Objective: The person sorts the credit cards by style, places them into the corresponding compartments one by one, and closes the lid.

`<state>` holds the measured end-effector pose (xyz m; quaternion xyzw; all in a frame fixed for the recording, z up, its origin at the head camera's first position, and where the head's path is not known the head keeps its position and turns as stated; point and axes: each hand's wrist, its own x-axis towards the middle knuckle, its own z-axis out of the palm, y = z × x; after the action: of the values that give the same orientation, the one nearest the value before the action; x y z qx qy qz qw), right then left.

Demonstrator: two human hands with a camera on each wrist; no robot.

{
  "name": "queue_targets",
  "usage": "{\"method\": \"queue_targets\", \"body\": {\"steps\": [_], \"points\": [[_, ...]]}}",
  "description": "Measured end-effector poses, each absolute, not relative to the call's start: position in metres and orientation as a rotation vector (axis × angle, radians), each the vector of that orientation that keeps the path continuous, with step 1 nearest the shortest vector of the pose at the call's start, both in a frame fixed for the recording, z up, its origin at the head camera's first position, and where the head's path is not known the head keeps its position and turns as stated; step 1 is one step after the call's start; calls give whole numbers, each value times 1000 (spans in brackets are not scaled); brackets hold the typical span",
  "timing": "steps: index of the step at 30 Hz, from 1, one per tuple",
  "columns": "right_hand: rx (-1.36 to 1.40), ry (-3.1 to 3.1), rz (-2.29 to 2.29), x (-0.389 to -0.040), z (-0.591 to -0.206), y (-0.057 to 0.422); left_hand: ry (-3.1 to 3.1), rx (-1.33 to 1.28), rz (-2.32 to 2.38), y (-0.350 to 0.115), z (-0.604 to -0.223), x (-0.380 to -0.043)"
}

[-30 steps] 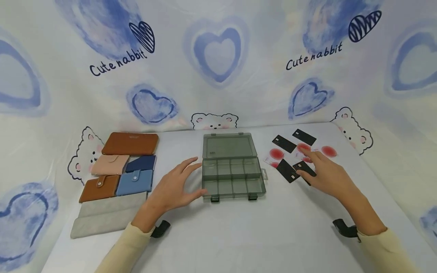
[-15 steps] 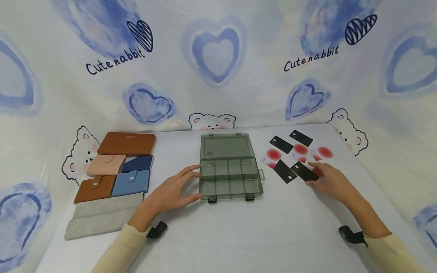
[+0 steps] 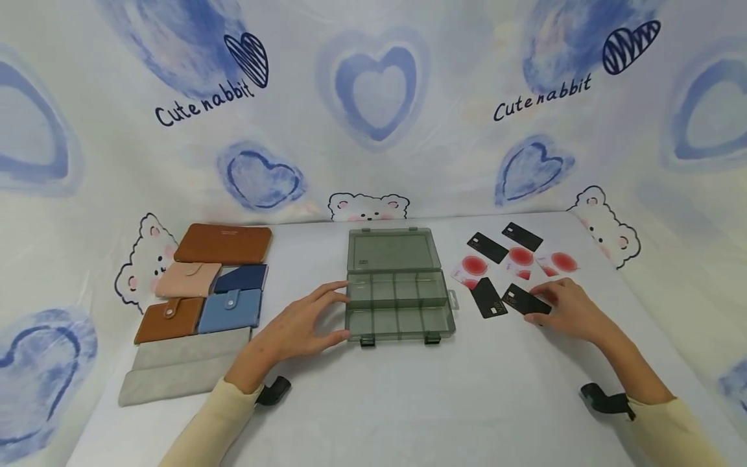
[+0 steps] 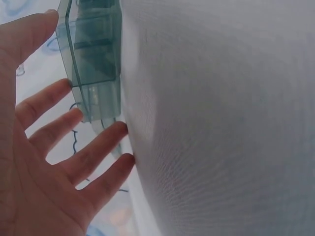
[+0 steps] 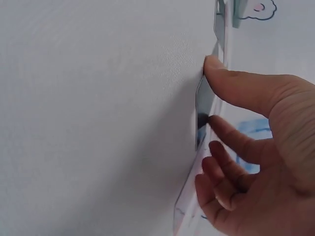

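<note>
My right hand point(image 3: 574, 311) pinches a black bank card point(image 3: 519, 298) by its edges, thumb on the near side and index finger on the far side. In the right wrist view the card point(image 5: 203, 105) is seen nearly edge-on, low over the white cloth. The left hand point(image 3: 292, 327), fingers loosely spread, is at the left side of a lidded green see-through compartment box point(image 3: 393, 251). In the left wrist view its fingertips reach the wall of the box point(image 4: 96, 59). The lid lies back, showing the divided compartments.
Around the held card lie more black cards point(image 3: 489, 298) and several white cards with red circles point(image 3: 474, 264). On the left are a long brown wallet point(image 3: 223, 244), pink point(image 3: 188, 280), navy point(image 3: 240, 279), brown point(image 3: 169, 321) and blue point(image 3: 230, 311) card holders, and a grey folded case point(image 3: 187, 366).
My right hand has come down from above the cards and closed thumb and finger on one black card, which has shifted slightly right. The left hand stays by the box.
</note>
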<state>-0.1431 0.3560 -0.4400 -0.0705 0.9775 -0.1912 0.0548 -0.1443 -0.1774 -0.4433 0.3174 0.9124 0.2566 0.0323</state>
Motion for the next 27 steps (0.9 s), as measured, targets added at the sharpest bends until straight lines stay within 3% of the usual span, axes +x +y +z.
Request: {"method": "queue_targets", "body": {"steps": [23,27], "points": [[-33,3017,-728,-125,-436,363,2778,979,822,-178,-441,-146],[-105,3132,-808,-122,-437,367,2772,991,824,-177,-441,-147]]}}
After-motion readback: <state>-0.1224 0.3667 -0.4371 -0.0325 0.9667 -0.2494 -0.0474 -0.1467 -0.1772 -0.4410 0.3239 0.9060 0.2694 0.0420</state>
